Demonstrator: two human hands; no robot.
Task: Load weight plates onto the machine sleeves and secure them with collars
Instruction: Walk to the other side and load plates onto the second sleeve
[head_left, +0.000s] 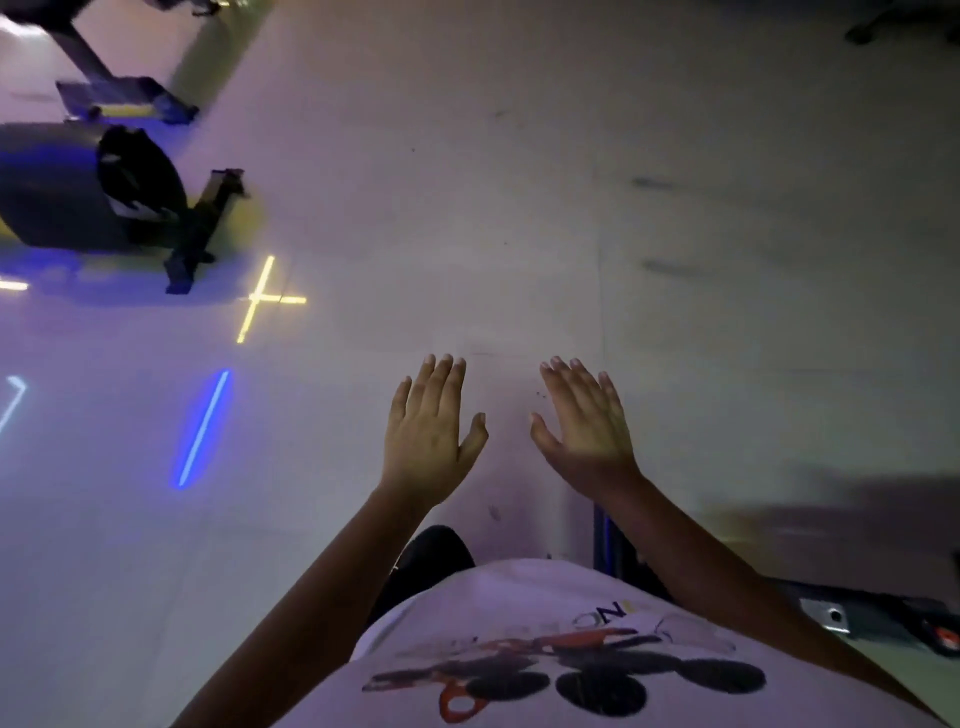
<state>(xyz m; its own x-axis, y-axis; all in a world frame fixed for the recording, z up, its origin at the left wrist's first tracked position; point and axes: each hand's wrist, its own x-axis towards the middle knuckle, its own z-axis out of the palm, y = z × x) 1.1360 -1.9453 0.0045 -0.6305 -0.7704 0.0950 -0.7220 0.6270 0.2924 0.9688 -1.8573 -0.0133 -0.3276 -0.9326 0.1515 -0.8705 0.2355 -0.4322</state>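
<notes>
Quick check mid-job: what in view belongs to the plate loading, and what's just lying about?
Job:
- bare left hand and bare right hand, both open and empty
- no plates, collars or sleeves show

Lying about:
- black exercise machine with crossbar foot, left
- silver metal bracket, lower right, purpose unclear
- yellow cross and blue stripe of light on the pale floor

Glossy, seemingly smooth floor (519, 208)
</notes>
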